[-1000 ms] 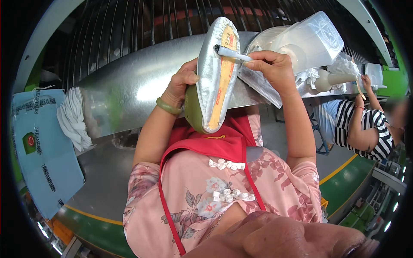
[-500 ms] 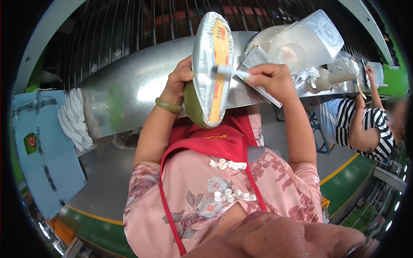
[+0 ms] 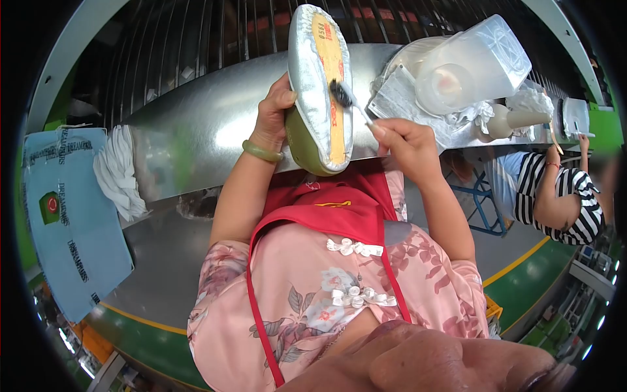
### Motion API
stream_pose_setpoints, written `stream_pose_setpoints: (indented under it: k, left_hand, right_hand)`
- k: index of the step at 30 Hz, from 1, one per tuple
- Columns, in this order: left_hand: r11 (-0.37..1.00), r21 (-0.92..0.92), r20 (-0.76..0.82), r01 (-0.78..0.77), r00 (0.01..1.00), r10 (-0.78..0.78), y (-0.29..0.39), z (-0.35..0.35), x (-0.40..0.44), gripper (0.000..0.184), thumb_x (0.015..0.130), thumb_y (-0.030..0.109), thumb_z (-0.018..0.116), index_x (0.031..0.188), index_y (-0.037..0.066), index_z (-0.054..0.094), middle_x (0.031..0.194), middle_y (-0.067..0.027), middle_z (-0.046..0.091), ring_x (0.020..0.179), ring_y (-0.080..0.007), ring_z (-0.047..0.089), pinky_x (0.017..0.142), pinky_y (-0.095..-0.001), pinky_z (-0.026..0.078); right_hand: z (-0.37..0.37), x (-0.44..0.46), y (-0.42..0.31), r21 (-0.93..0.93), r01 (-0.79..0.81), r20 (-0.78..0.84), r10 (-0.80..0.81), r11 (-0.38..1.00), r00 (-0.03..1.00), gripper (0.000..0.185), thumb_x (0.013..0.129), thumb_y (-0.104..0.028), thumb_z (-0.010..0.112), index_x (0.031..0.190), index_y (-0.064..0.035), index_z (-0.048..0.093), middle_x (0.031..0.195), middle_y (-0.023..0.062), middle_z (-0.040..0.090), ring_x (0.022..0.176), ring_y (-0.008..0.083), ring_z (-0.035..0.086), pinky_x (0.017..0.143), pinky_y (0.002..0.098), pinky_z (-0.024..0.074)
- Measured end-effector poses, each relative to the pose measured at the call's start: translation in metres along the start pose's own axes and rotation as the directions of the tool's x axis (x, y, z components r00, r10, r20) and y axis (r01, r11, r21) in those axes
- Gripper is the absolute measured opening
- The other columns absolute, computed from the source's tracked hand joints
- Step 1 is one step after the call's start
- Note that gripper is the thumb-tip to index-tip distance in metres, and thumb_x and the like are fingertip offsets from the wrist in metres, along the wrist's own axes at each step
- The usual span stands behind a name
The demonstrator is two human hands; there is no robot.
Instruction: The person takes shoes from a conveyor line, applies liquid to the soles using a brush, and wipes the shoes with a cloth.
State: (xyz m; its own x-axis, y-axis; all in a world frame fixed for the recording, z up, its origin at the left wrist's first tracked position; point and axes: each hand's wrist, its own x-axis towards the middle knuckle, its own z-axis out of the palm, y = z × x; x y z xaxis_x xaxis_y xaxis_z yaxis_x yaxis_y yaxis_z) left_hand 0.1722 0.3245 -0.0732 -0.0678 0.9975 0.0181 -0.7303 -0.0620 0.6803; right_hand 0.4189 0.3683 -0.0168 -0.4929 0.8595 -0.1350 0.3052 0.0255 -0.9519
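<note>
Your two hands at work on one shoe: your left hand [image 3: 273,116] grips the side of a single olive-green shoe with a silvery-white underside [image 3: 320,85], held sole outward and toe up, above the near edge of the grey metal surface [image 3: 215,111]. Your right hand [image 3: 403,142] is closed, thumb against fingers, on the pale, thin handle of one black-bristled brush [image 3: 346,97], whose bristles lie over the yellow strip down the middle of the underside. On that strip, a black number near the toe appears to read 0568; the red lettering below it is too small to read. One green ring-shaped bangle [image 3: 263,151] circles your left wrist. To your left stands one blue rectangular panel [image 3: 81,225], printed repeatedly in black with DREAMPAIRS and bearing one dark green square with a red circle; beside it hangs one bunch of white cloth [image 3: 117,173]. To your right are one translucent plastic container [image 3: 483,59], tipped on its side, and one cream-coloured, long-necked vessel [image 3: 516,121]. Farther right is one person in a black-and-white striped top [image 3: 568,196].
</note>
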Motion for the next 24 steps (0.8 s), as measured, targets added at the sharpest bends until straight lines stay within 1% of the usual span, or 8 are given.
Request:
stream_pose_setpoints:
  k: [2, 6, 8, 14, 18, 21, 23, 24]
  left_hand:
    - [1.000, -0.007, 0.006, -0.001, 1.000, 0.001, -0.001, -0.003, 0.001, 0.088, 0.069, 0.030, 0.074, 0.140, -0.006, 0.038, 0.129, -0.0220, 0.055, 0.115, -0.0314, 0.060, 0.101, -0.0404, 0.050]
    - [1.000, -0.019, -0.001, -0.017, 1.000, 0.017, -0.002, 0.001, 0.002, 0.085, 0.071, 0.029, 0.073, 0.140, -0.006, 0.039, 0.129, -0.0208, 0.056, 0.114, -0.0305, 0.060, 0.101, -0.0396, 0.049]
    - [1.000, -0.013, -0.006, -0.009, 1.000, 0.009, -0.002, 0.002, 0.001, 0.084, 0.071, 0.028, 0.073, 0.140, -0.006, 0.039, 0.128, -0.0207, 0.056, 0.114, -0.0301, 0.060, 0.101, -0.0393, 0.049]
    - [1.000, -0.010, 0.005, 0.021, 1.000, -0.021, -0.004, 0.003, 0.001, 0.081, 0.070, 0.023, 0.070, 0.139, -0.006, 0.039, 0.127, -0.0206, 0.057, 0.114, -0.0293, 0.061, 0.101, -0.0382, 0.049]
    - [0.998, -0.002, 0.049, 0.059, 0.997, -0.059, -0.006, 0.004, 0.002, 0.081, 0.069, 0.021, 0.069, 0.139, -0.007, 0.039, 0.126, -0.0206, 0.058, 0.112, -0.0292, 0.062, 0.102, -0.0380, 0.049]
    - [0.995, 0.024, 0.060, 0.098, 0.993, -0.099, -0.007, 0.005, 0.002, 0.083, 0.068, 0.021, 0.070, 0.140, -0.007, 0.039, 0.126, -0.0206, 0.059, 0.112, -0.0287, 0.063, 0.101, -0.0378, 0.049]
    - [0.995, 0.030, 0.082, 0.097, 0.992, -0.099, -0.008, 0.005, 0.002, 0.084, 0.068, 0.022, 0.070, 0.140, -0.007, 0.039, 0.126, -0.0206, 0.059, 0.111, -0.0284, 0.063, 0.101, -0.0376, 0.049]
    - [0.995, 0.036, 0.102, 0.094, 0.990, -0.097, -0.009, 0.004, 0.002, 0.085, 0.067, 0.022, 0.070, 0.140, -0.007, 0.038, 0.126, -0.0205, 0.059, 0.110, -0.0281, 0.064, 0.101, -0.0373, 0.049]
  right_hand:
    - [-0.003, -0.010, 0.001, 0.223, -0.073, 0.108, 0.050, 0.972, 0.993, 0.017, 0.090, -0.014, 0.070, 0.097, 0.0009, 0.073, 0.069, 0.0023, 0.065, 0.060, 0.0054, 0.057, 0.055, 0.0220, 0.0461]
    - [0.002, -0.014, -0.005, 0.229, -0.044, 0.074, 0.028, 0.972, 0.997, 0.016, 0.091, -0.012, 0.069, 0.099, 0.0008, 0.073, 0.072, 0.0019, 0.066, 0.061, 0.0051, 0.057, 0.055, 0.0211, 0.0469]
    - [0.007, -0.012, -0.008, 0.073, 0.046, 0.005, -0.047, 0.996, 0.999, 0.017, 0.090, -0.012, 0.069, 0.100, 0.0009, 0.073, 0.071, 0.0018, 0.066, 0.060, 0.0058, 0.057, 0.055, 0.0215, 0.0474]
    - [0.016, -0.003, -0.004, -0.064, 0.159, -0.107, -0.165, 0.985, 0.980, 0.017, 0.089, -0.013, 0.069, 0.100, -0.0001, 0.073, 0.069, 0.0047, 0.067, 0.058, 0.0078, 0.059, 0.055, 0.0227, 0.0485]
    - [0.017, 0.008, -0.004, -0.084, 0.145, -0.144, -0.156, 0.986, 0.977, 0.019, 0.089, -0.013, 0.071, 0.103, 0.0006, 0.073, 0.077, 0.0043, 0.069, 0.063, 0.0058, 0.059, 0.058, 0.0212, 0.0483]
    - [0.015, 0.022, -0.005, -0.142, 0.201, -0.180, -0.225, 0.969, 0.958, 0.020, 0.088, -0.012, 0.072, 0.103, 0.0009, 0.073, 0.077, 0.0043, 0.070, 0.062, 0.0057, 0.058, 0.057, 0.0211, 0.0484]
    - [0.010, 0.032, -0.008, -0.090, 0.189, -0.197, -0.204, 0.978, 0.959, 0.019, 0.088, -0.012, 0.072, 0.102, 0.0012, 0.073, 0.077, 0.0036, 0.069, 0.063, 0.0058, 0.059, 0.059, 0.0208, 0.0486]
    - [0.006, 0.037, -0.006, -0.046, 0.221, -0.212, -0.226, 0.974, 0.951, 0.019, 0.086, -0.016, 0.074, 0.097, -0.0010, 0.074, 0.070, 0.0055, 0.069, 0.061, 0.0076, 0.062, 0.057, 0.0234, 0.0504]
